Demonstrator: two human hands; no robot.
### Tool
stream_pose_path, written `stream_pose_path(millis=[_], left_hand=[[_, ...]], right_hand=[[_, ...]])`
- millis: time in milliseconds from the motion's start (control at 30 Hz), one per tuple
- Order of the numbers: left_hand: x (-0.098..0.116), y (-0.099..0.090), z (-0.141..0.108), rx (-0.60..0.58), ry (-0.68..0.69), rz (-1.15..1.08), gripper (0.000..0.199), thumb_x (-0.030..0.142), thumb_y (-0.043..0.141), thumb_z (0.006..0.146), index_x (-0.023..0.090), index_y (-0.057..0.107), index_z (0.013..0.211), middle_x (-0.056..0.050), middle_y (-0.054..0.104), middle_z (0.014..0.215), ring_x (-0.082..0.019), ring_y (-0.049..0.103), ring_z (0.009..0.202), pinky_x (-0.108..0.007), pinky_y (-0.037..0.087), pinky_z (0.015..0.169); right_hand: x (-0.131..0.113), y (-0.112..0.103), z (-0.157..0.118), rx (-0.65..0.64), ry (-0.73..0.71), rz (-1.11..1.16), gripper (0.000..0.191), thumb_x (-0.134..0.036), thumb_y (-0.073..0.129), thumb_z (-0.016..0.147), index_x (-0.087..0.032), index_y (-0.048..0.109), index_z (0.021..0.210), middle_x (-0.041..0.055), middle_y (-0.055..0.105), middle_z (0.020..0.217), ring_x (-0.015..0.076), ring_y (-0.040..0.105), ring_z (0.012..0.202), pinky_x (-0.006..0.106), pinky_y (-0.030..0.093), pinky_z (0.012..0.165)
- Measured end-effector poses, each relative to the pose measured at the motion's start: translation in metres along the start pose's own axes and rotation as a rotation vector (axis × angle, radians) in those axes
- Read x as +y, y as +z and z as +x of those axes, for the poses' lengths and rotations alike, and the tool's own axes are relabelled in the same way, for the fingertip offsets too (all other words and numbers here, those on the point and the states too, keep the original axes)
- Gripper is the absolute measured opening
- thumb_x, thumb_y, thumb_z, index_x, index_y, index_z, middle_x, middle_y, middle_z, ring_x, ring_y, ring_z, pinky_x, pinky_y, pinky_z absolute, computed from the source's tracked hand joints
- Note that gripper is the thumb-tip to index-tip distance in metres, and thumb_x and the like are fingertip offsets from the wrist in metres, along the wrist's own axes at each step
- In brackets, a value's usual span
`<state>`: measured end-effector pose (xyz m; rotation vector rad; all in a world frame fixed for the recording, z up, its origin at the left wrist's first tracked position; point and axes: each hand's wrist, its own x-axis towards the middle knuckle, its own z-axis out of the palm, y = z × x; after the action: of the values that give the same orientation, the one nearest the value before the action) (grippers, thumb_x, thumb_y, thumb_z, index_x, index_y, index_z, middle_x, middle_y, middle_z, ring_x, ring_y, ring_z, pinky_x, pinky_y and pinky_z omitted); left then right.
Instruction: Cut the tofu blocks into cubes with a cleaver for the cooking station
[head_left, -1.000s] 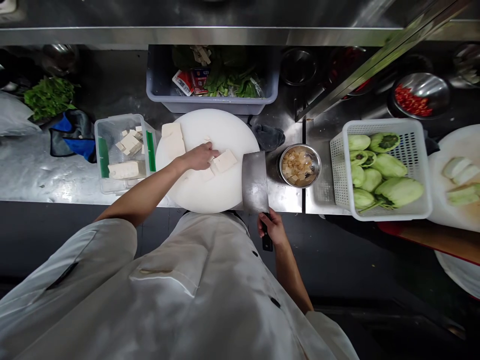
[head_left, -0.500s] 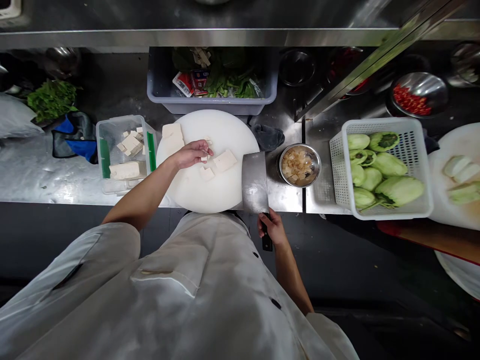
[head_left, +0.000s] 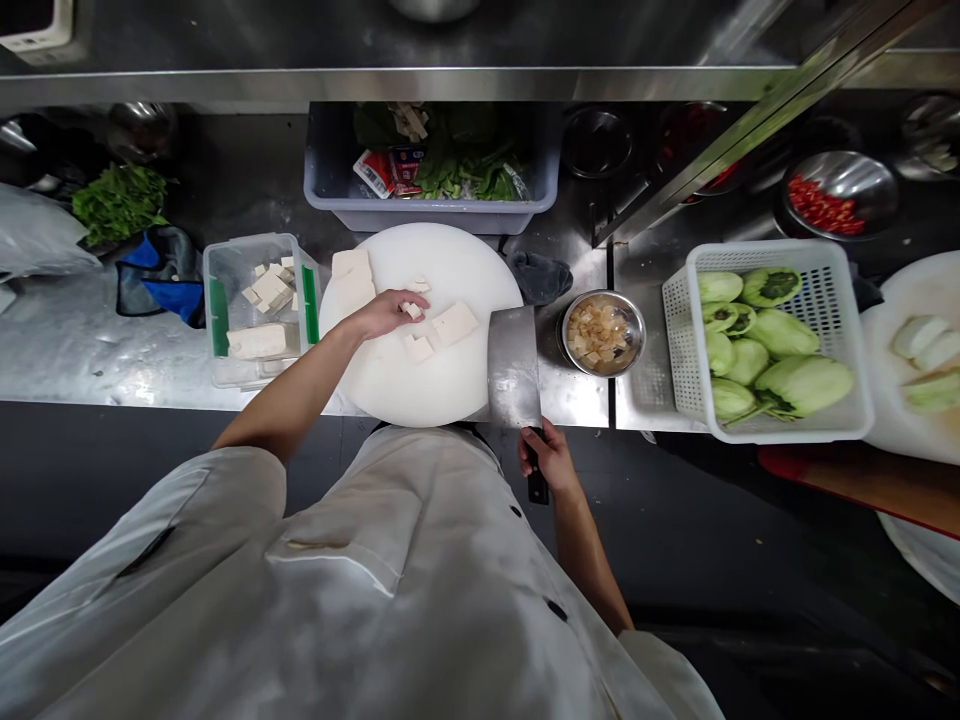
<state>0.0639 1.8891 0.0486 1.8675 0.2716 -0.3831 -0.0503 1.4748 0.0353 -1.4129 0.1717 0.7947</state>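
Note:
My left hand (head_left: pixel 386 313) is over the round white cutting board (head_left: pixel 375 385), its fingers closed around a small cut piece of tofu (head_left: pixel 412 311). Just beyond the fingertips lie some thin tofu bits. Nearer me are a few small tofu pieces (head_left: pixel 419 348), beside a flat tofu slab (head_left: pixel 455 323). A larger tofu block (head_left: pixel 352 278) rests at the board's left edge. My right hand (head_left: pixel 551 455) grips the black handle of a cleaver (head_left: pixel 514 368). Its broad blade lies flat at the right edge of the board.
Left of the board, a clear plastic container (head_left: pixel 259 240) holds tofu pieces. On the right stand a metal bowl (head_left: pixel 634 348) of pale cubes and a white basket (head_left: pixel 859 345) of peeled green vegetables. Behind is a grey bin (head_left: pixel 431 207) with greens, under a steel shelf (head_left: pixel 465 84).
My left hand has turned slightly, with its fingers lower around the tofu piece. The whole view has shifted slightly to the right. My right hand keeps hold of the cleaver.

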Motion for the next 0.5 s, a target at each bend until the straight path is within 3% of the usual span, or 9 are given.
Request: stream_pose_path(millis=[133,333,433,500], left_hand=[[-0.002,-0.003,-0.002,0.064,-0.043,0.194,0.037,0.029,0.08,0.063,0.02,0.077,0.098,0.003,0.053,0.065,-0.015,0.053,0.061,-0.029,0.043,0.061],[0.004,-0.014,-0.014,0.1,-0.154,0.311,0.019,0.024,0.079,0.064,0.02,0.075,0.082,-0.003,0.062,0.067,-0.018,0.058,0.057,-0.034,0.044,0.061],[0.032,-0.031,0.005,0.002,-0.162,0.279,0.016,0.02,0.081,0.065,0.017,0.072,0.078,-0.003,0.063,0.067,-0.017,0.057,0.057,-0.033,0.045,0.06],[0.065,-0.049,0.033,0.035,-0.031,0.188,0.014,0.021,0.078,0.073,0.015,0.068,0.081,-0.002,0.063,0.071,-0.013,0.057,0.061,-0.03,0.046,0.064]], right_hand=[[0.001,0.001,0.0,0.005,0.014,0.003,0.038,-0.056,0.07,0.085,-0.024,0.049,0.079,-0.0087,0.053,0.056,0.0094,0.045,0.035,0.024,0.037,0.036],[0.0,0.001,0.0,0.0,0.008,-0.004,0.038,-0.056,0.069,0.086,-0.025,0.049,0.079,-0.0086,0.053,0.056,0.0096,0.045,0.036,0.025,0.038,0.038],[0.001,0.001,0.0,-0.008,0.004,0.015,0.036,-0.054,0.069,0.087,-0.025,0.049,0.079,-0.0087,0.053,0.056,0.0098,0.045,0.036,0.025,0.039,0.037],[0.003,0.0,0.001,-0.007,0.0,0.033,0.036,-0.052,0.069,0.087,-0.025,0.048,0.077,-0.0087,0.053,0.056,0.0095,0.045,0.036,0.025,0.039,0.037]])
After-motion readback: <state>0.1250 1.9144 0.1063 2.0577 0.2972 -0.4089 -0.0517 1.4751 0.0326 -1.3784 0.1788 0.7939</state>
